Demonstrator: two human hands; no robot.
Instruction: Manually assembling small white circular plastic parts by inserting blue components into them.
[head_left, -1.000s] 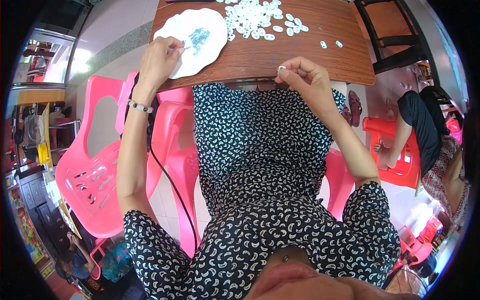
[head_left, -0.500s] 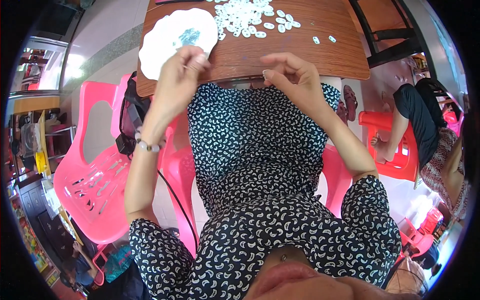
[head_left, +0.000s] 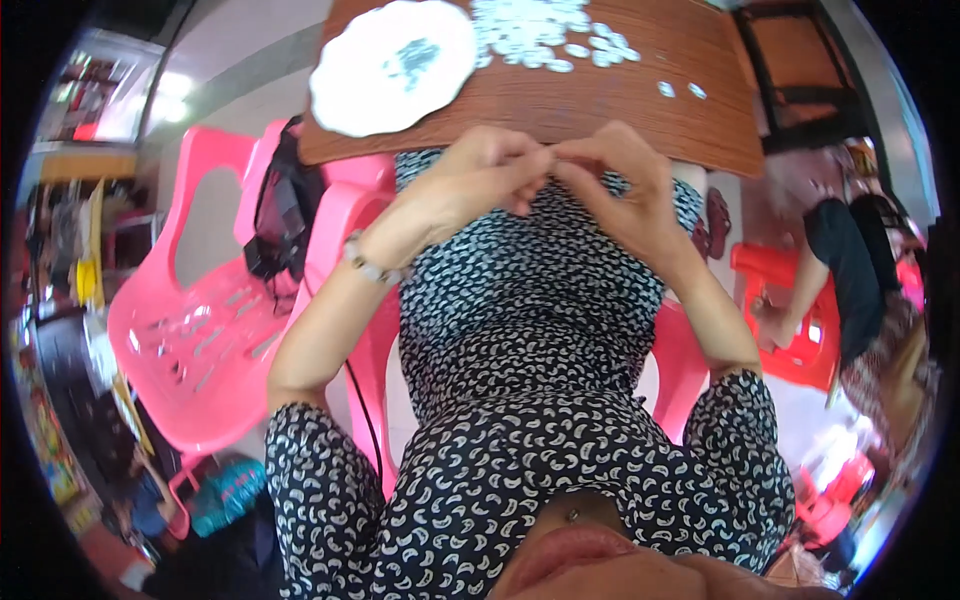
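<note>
Both hands meet in front of me, over my lap at the table's near edge. My left hand [head_left: 487, 178] is closed, thumb and forefinger pinched together; what they hold is too small to make out. Against its fingertips, my right hand [head_left: 622, 188] is pinched closed too, and anything between its fingers is hidden. Beyond my left hand lies a white scalloped plate [head_left: 350, 85] with a small heap of dark bluish-grey bits [head_left: 413, 62] in its middle. A pile of small white oval pieces with dark marks [head_left: 530, 28] is spread to the right of the plate.
Two loose white pieces [head_left: 681, 90] lie apart on the brown wooden table [head_left: 640, 125]. At my left stands a pink plastic chair [head_left: 200, 350] with a black bag [head_left: 285, 210]. A seated person's leg [head_left: 800, 300] is beside a red stool [head_left: 790, 350] at the right.
My left hand has come away from the plate's near edge and moved right to my right hand. The fingertips of both now touch. The view has shifted slightly.
</note>
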